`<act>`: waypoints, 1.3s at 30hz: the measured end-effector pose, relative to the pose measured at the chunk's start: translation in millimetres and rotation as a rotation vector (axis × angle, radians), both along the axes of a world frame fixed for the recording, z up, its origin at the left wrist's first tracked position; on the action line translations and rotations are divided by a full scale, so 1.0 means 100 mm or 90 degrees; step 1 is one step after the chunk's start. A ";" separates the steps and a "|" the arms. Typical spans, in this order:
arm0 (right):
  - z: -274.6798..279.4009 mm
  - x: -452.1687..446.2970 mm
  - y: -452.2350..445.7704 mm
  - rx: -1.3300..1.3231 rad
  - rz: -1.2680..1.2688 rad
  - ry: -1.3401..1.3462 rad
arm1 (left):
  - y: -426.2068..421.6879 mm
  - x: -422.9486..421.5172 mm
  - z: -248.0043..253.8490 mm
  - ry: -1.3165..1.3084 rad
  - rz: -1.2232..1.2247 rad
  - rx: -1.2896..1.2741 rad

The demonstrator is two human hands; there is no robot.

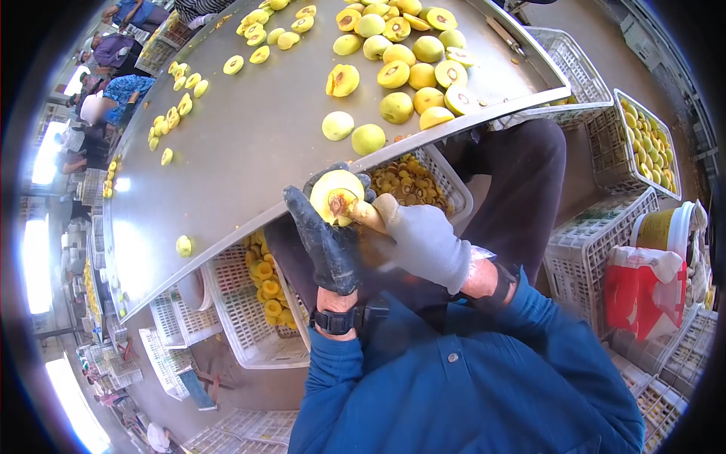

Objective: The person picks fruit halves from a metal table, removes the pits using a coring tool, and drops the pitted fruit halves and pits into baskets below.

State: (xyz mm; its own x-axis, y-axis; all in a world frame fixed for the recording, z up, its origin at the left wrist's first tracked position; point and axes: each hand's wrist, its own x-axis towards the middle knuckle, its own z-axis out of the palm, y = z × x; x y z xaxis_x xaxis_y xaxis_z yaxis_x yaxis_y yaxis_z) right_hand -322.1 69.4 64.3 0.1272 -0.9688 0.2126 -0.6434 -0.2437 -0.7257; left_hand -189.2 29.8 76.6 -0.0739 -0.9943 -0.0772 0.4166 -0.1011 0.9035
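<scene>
My left hand (327, 246), in a dark rubber glove, cups a halved yellow peach (330, 189) with its cut face up. The centre of that half is brown around the pit. Gripped in my right hand (427, 238), in a pale grey glove, is a pitting tool with a wooden handle (368, 217). Its working end meets the brown centre of the fruit; the tip itself is hidden. Both hands are just off the near edge of the metal table (249, 144). Closest to them on the table lie two rounded peach halves (368, 139).
More peach halves (428, 49) lie on the table, beside a wooden-handled tool (503, 34). Below are a crate of pitted pieces (412, 181) and a crate of yellow rings (265, 280). At right stand a peach-filled crate (646, 144) and a red bag (643, 291). Several people work beyond.
</scene>
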 end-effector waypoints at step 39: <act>-0.18 -0.24 -0.23 0.584 0.423 -0.592 | -0.23 0.04 -0.10 0.395 -0.160 0.066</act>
